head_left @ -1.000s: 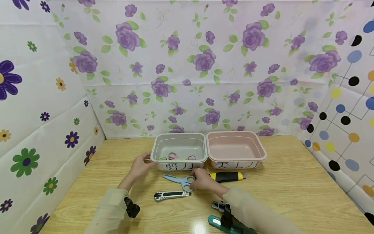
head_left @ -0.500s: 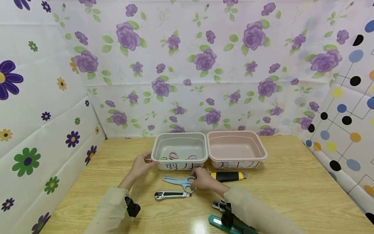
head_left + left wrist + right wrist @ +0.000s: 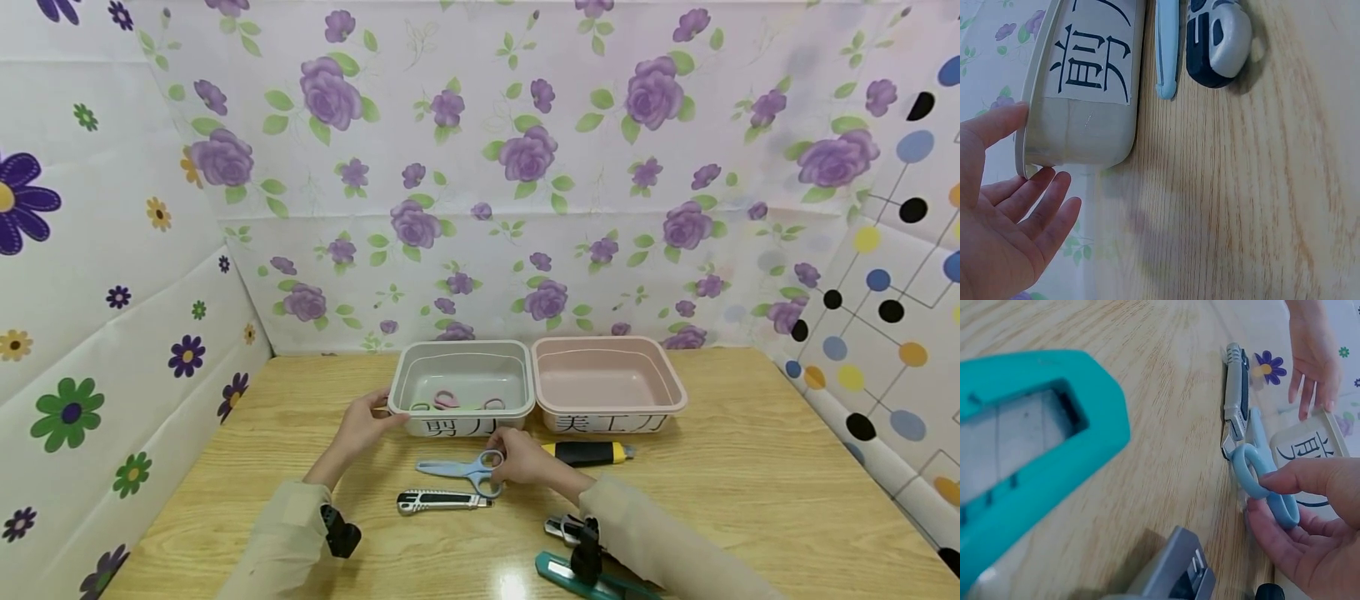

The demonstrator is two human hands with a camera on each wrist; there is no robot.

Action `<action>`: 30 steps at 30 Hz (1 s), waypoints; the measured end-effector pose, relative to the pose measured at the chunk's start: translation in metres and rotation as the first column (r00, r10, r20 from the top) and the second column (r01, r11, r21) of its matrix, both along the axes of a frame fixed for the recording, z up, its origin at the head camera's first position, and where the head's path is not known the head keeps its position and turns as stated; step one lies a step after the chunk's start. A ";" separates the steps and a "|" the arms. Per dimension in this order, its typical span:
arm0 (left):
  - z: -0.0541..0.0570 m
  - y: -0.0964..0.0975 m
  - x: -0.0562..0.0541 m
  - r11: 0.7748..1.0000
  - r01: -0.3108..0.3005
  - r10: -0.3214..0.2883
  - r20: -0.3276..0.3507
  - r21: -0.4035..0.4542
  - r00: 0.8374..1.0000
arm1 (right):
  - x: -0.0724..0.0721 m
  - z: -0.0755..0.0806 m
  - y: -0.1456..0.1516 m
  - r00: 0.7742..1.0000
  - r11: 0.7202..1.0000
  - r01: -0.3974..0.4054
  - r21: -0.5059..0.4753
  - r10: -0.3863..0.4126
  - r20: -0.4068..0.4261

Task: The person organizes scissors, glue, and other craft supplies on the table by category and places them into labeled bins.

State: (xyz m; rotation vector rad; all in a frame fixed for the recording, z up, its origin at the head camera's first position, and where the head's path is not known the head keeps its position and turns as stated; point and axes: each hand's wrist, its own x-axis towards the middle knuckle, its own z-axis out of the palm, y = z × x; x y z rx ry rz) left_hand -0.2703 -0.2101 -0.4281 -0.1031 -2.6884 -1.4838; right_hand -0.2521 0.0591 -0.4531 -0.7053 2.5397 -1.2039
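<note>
My right hand (image 3: 525, 458) pinches one handle loop of the light-blue scissors (image 3: 453, 469) between thumb and fingers, low in front of the bins. In the right wrist view the thumb lies on the loop of the scissors (image 3: 1249, 472) and the fingertips are beneath. The blades point left and look closed. With thumb and fingertips, my left hand (image 3: 1004, 219) holds the rim at the near left corner of the grey bin (image 3: 397, 415). That bin carries a label with black characters and contains several scissors, including a pink-handled pair (image 3: 446, 400).
A pink bin (image 3: 611, 409) stands right beside the grey one. Utility knives lie around the right hand: a silver-and-black one (image 3: 438, 500), a yellow-and-black one (image 3: 581, 454), a grey one (image 3: 557, 527) and a teal one (image 3: 558, 568). Patterned cloth backs the wooden table (image 3: 720, 467).
The scissors have turned slightly, their blade tips swinging toward me so the blades lie nearly level across the view. The right hand has shifted barely rightward; the left hand keeps its place on the grey bin.
</note>
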 end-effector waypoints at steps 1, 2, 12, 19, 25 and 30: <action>0.000 0.000 0.000 1.000 -0.001 0.001 0.002 0.001 1.000 | 0.000 0.000 0.000 1.000 1.000 0.000 -0.008 0.000 0.005; 0.000 0.000 0.000 1.000 -0.002 0.002 0.003 0.001 1.000 | 0.000 0.000 0.001 1.000 1.000 -0.001 -0.022 0.001 0.009; 0.001 0.003 0.000 1.000 -0.005 0.005 0.004 0.007 1.000 | -0.003 -0.002 0.008 1.000 0.992 -0.017 -0.123 0.015 -0.020; 0.001 0.001 0.001 1.000 0.000 0.000 -0.008 0.001 1.000 | 0.000 0.009 0.011 0.999 0.991 -0.031 -0.131 0.026 -0.036; 0.001 0.001 0.001 1.000 -0.007 0.007 0.003 0.000 1.000 | 0.004 0.018 0.015 0.997 0.989 -0.050 -0.139 0.041 -0.066; 0.000 0.001 0.002 1.000 -0.007 0.007 0.012 0.012 1.000 | 0.002 0.024 0.020 0.994 0.989 -0.064 -0.136 0.051 -0.101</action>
